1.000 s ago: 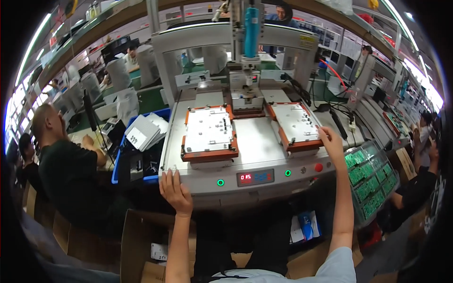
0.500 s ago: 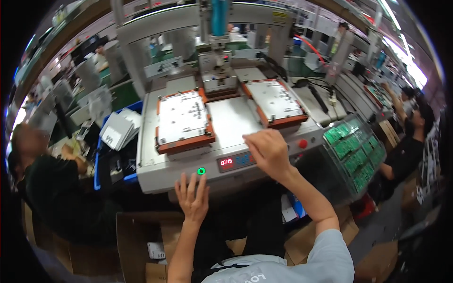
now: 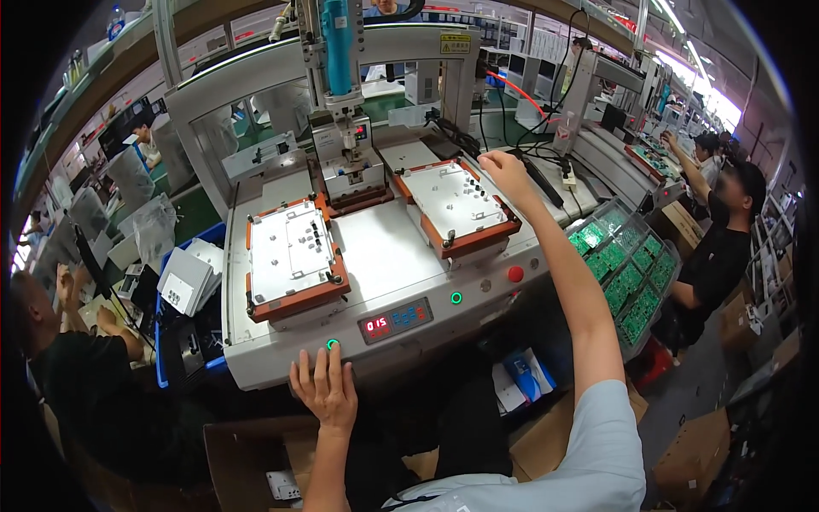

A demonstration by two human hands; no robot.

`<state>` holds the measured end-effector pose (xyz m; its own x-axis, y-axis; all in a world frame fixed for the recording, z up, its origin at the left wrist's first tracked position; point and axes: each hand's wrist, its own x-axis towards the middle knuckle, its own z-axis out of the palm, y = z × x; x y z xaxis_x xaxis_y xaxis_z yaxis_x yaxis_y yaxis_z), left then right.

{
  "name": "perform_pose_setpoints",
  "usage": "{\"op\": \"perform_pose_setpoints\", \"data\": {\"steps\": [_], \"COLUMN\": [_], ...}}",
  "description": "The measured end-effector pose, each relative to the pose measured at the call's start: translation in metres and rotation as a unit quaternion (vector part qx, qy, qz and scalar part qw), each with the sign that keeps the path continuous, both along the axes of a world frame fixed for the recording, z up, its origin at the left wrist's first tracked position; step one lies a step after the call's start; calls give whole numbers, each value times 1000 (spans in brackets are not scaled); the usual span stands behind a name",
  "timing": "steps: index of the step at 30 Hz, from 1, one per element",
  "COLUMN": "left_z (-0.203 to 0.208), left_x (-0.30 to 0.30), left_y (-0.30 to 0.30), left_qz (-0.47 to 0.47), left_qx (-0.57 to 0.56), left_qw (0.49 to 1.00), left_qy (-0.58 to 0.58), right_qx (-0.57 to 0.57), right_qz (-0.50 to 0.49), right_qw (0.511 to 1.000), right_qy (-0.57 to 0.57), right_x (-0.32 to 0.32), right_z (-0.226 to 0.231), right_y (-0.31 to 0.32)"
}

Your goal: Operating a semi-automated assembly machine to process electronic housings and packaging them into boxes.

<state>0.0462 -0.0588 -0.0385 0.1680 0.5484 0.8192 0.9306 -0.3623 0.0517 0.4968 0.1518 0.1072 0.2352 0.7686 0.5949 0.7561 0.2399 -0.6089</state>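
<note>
My left hand [image 3: 326, 391] has its fingers stretched out at the front of a white benchtop machine [image 3: 375, 235]. Its fingertips overlap the lower edge of a green-lit button [image 3: 333, 344]; whether they press it I cannot tell. Farther off, my right hand [image 3: 509, 177] reaches to the far right corner of the right fixture [image 3: 452, 205], an orange-brown frame holding a white plate. The fingers there are curled together, and anything between them is hidden. A similar left fixture [image 3: 292, 256] holds another white plate with small metal parts and dark pegs.
A screwdriving head [image 3: 348, 149] hangs between the fixtures. Right of the machine stands a clear tray [image 3: 636, 328] of green circuit boards. A blue bin [image 3: 162, 337] with white panels is at left. Co-workers sit on both sides; cardboard boxes [image 3: 243, 452] lie below.
My right hand has moved from above the front panel up to the right fixture's far corner. My left hand stays by the lit button. The whole view has shifted.
</note>
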Motion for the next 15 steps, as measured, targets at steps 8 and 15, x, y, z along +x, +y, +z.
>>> {"op": "perform_pose_setpoints", "data": {"steps": [8,15], "left_z": [10,-1], "left_x": [-8,-55], "left_y": [2,31], "left_qz": [-76,12], "left_qx": [-23,44], "left_qw": [994,995], "left_qy": [-69,-84], "right_qx": [-72,-112], "right_qz": [27,17], "right_qw": [997,985], "right_qy": [0,-130], "right_x": [-2,-9], "right_z": [7,9], "right_y": [46,62]}}
